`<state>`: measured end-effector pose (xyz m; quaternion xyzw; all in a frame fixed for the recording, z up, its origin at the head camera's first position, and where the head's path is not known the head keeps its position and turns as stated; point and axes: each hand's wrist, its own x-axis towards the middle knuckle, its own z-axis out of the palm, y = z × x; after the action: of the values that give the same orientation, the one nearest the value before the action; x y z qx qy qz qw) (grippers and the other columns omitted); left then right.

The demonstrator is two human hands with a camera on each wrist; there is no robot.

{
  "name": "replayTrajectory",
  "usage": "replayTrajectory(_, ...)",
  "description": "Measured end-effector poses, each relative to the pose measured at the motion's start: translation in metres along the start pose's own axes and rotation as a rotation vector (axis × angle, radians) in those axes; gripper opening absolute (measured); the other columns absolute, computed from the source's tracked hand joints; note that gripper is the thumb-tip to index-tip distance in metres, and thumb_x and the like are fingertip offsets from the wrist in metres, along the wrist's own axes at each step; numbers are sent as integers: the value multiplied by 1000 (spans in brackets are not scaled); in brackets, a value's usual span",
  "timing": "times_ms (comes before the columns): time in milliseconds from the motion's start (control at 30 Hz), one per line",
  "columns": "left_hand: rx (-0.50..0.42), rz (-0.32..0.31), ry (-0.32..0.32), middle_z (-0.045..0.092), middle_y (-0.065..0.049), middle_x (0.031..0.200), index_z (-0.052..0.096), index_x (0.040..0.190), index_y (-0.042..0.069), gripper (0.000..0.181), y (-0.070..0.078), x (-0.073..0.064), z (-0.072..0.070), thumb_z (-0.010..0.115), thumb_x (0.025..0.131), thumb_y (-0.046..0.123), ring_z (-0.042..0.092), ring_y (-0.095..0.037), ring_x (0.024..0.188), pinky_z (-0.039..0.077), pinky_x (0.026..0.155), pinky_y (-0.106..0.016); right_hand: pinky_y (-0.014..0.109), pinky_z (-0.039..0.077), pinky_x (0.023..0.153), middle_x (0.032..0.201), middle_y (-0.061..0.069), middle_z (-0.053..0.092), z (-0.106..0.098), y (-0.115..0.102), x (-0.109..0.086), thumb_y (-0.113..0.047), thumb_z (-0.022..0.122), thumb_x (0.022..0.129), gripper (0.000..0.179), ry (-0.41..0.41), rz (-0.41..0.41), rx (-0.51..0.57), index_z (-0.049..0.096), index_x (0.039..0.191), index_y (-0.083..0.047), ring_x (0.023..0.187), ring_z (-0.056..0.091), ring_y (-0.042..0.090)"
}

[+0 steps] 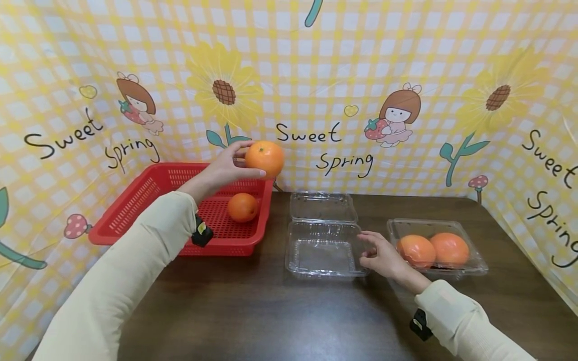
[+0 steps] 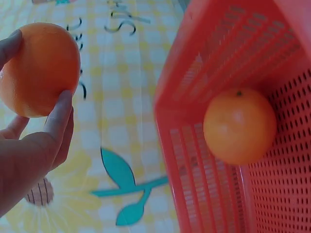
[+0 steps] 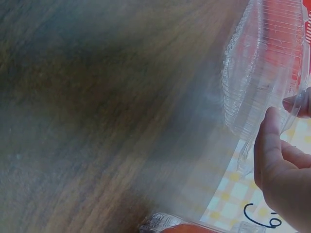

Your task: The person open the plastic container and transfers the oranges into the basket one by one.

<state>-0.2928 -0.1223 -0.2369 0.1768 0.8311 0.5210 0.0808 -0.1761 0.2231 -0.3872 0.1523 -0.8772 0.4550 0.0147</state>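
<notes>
Red slotted plastic basket (image 1: pixel 226 249): on the L side; one round orange fruit (image 1: pixel 242 207) lies on its floor nr the R end, prob. for an easy L-side reach.
L hand (image 1: pixel 223 168): I see thumb & fingers curled round another glossy round orange (image 1: pixel 266 159), spread abt as wide as the fruit; held up nr the basket's far R corner, higher than the rim, I'd guess for clearance.
Clear hinged plastic box (image 1: pixel 325 274): just R of the basket, no fruit in it; its see-through lid (image 1: pixel 322 208) is laid back on the far side, so I figure the way in from above is free.
R hand (image 1: pixel 384 258): thumb & fingers parted, loosely bent, at that box's R rim; nothing lifted. Light touch or firmer hold, can't tell; prob. there to steady it, b/c thin plastic slides.
Lidded clear plastic box (image 1: pixel 444 226): beyond the R hand, lid down over two oranges (image 1: pixel 451 249) side by side; likely parked out of the way.
Dark brown wood-look table (image 1: pixel 280 316): bears basket & both boxes.
</notes>
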Motion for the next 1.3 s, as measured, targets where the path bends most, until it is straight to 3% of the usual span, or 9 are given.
replayTrajectory(267, 39, -84, 103, 30, -17, 134, 17, 141, 17, 89, -15, 1, -34, 72, 73, 32, 34, -31, 118, 32, 93, -50, 21, 46, 58, 127, 31, 32, 0, 0, 1, 9, 62, 71, 51, -7, 0, -3, 42, 118, 17, 76, 58, 21)
replayTrajectory(500, -56, -152, 213, 21, -18, 139, 10, 142, 17, 93, -37, -4, -63, 71, 73, 33, 28, -31, 123, 29, 96, -46, 20, 46, 58, 127, 30, 32, 1, 0, 2, 9, 62, 71, 51, -8, 4, -4, 43, 117, 17, 76, 58, 20)
replayTrajectory(700, -88, -167, 287, 20, -18, 138, 12, 142, 21, 92, -54, -10, -78, 70, 73, 36, 32, -30, 119, 34, 93, -40, 20, 46, 58, 126, 30, 33, -1, 1, 2, 10, 61, 71, 50, -7, 0, -7, 43, 117, 18, 76, 58, 20)
replayTrajectory(833, -63, -173, 304, 21, -19, 138, 14, 142, 22, 92, -63, -13, -83, 70, 72, 40, 30, -31, 119, 31, 95, -44, 20, 46, 58, 126, 30, 33, -1, 1, 2, 10, 61, 71, 50, -4, -1, -11, 43, 117, 18, 75, 57, 19)
replayTrajectory(967, -23, -188, 305, 21, -21, 139, 10, 143, 17, 94, -73, -17, -88, 69, 73, 40, 29, -34, 120, 28, 96, -48, 20, 47, 59, 126, 30, 33, -2, 2, 3, 10, 61, 71, 50, -10, 5, -19, 43, 117, 17, 75, 57, 19)
replayTrajectory(1133, 9, -219, 298, 21, -23, 137, 7, 142, 9, 93, -84, -23, -93, 65, 77, 40, 31, -33, 116, 31, 94, -44, 22, 47, 60, 126, 30, 33, -1, 0, 2, 9, 62, 72, 50, -24, 1, -20, 43, 118, 17, 76, 57, 19)
replayTrajectory(1300, 24, -226, 281, 23, -23, 136, 7, 142, 7, 91, -88, -21, -92, 63, 78, 39, 33, -31, 114, 35, 90, -38, 21, 47, 60, 127, 29, 33, -1, 0, 2, 10, 61, 71, 50, -13, 6, -11, 43, 117, 17, 76, 58, 20)
